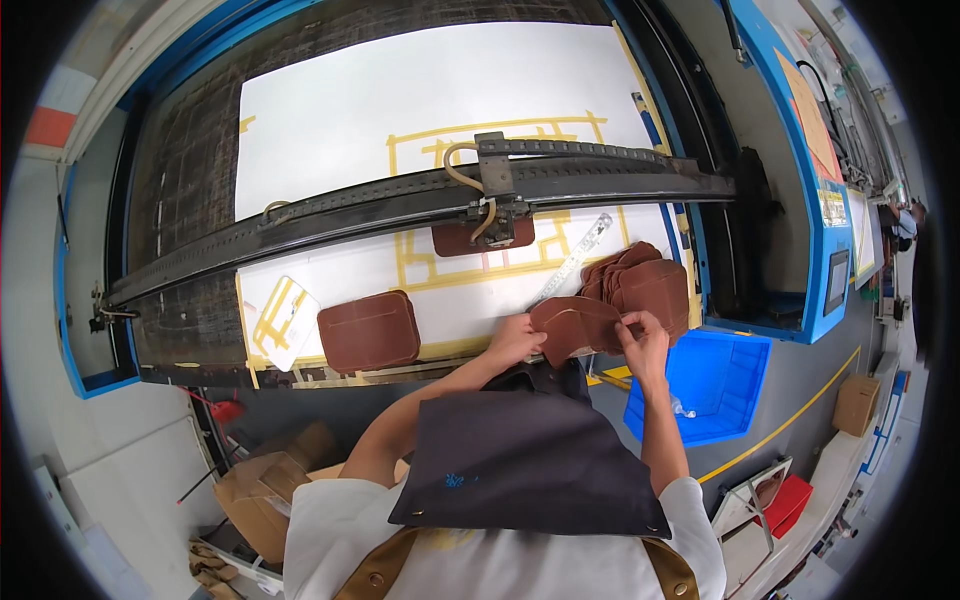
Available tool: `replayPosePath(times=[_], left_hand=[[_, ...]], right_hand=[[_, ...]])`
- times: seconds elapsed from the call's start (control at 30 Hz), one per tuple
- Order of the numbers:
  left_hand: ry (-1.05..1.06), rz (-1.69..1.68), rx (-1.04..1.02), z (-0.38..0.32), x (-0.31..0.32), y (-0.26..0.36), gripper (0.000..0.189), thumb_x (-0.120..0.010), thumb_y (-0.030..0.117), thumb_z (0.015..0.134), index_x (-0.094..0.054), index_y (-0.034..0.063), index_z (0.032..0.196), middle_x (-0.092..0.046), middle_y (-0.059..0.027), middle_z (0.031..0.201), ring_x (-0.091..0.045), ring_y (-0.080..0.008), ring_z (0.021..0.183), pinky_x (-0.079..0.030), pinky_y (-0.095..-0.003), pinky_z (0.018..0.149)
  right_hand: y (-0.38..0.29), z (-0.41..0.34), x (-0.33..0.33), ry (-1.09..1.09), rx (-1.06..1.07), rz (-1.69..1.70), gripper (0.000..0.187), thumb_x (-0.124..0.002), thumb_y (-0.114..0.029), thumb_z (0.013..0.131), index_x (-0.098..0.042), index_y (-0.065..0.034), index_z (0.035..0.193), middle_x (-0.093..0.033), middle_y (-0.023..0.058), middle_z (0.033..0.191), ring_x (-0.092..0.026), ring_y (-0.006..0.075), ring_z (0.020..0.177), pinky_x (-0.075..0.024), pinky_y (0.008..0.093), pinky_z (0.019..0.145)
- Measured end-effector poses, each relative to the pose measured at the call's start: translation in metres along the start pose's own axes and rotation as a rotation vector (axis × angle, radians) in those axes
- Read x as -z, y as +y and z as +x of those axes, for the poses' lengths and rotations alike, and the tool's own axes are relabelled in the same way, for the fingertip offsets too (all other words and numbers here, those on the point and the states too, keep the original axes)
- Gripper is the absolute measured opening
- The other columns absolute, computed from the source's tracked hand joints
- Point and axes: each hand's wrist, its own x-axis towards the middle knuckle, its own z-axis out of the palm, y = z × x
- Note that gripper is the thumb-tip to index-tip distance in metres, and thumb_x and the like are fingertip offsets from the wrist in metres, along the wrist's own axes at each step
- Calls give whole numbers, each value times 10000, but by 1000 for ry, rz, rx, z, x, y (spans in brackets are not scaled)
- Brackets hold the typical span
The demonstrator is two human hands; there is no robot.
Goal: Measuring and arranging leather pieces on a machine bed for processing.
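Observation:
My left hand (517,339) pinches the left edge of a brown, leather-like cut piece (574,322) at the front edge of the machine bed. On the piece's right side, the fingers of my right hand (642,337) hold it too. Just behind and to the right lies a loose pile of similar brown pieces (660,289). A neater stack of brown pieces (369,330) rests farther left. Another brown piece (446,241) lies beneath the machine head (496,225). A clear ruler (576,255) lies slantwise on the white sheet, behind the held piece.
A black gantry beam (337,225) crosses the bed over a white sheet (337,112) marked with yellow tape. A white taped template (285,322) lies at left. The machine's blue frame (817,247) rises at right. Below it stands a blue plastic bin (720,382).

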Motion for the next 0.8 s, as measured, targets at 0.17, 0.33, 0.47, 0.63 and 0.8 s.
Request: replayPosePath(times=[0.17, 0.33, 0.47, 0.63, 0.8], left_hand=[[88, 4, 9, -4, 16, 0, 230, -693, 55, 893, -659, -35, 1102, -726, -116, 970, -692, -172, 751, -554, -299, 655], [134, 158, -62, 2, 43, -10, 207, -728, 108, 876, -691, -34, 1021, -739, -122, 900, -704, -168, 744, -551, -289, 636], [250, 358, -145, 7, 60, -23, 221, -752, 194, 846, -729, 24, 984, -759, -107, 874, -721, -176, 743, -557, -307, 658], [435, 718, -302, 1, 77, 14, 206, -736, 211, 845, -726, 73, 997, -750, -91, 918, -705, -281, 813, -555, -390, 737], [836, 999, -677, 43, 146, 78, 351, -774, 98, 750, -664, 89, 1083, -649, -92, 1125, -579, -343, 1077, -483, -433, 941]], right_hand=[[-29, 8, 4, -22, -191, 417, 122, -710, -35, 887, -687, -14, 1005, -733, 174, 887, -738, 276, 780, -564, 338, 699], [-27, 11, 1, -105, -18, 319, 222, -692, -33, 897, -700, -25, 1119, -733, 176, 920, -733, 306, 833, -561, 357, 746], [-41, 16, 5, -148, 10, 289, 200, -658, -36, 917, -698, -18, 1112, -719, 183, 949, -716, 345, 876, -554, 380, 777], [-45, 14, 7, -117, -3, 242, 142, -634, -38, 929, -692, -9, 1055, -709, 192, 954, -705, 365, 874, -553, 387, 771], [-54, 14, 16, -124, 18, 248, 132, -631, -40, 930, -694, -11, 1041, -704, 188, 943, -700, 368, 862, -552, 385, 762]])
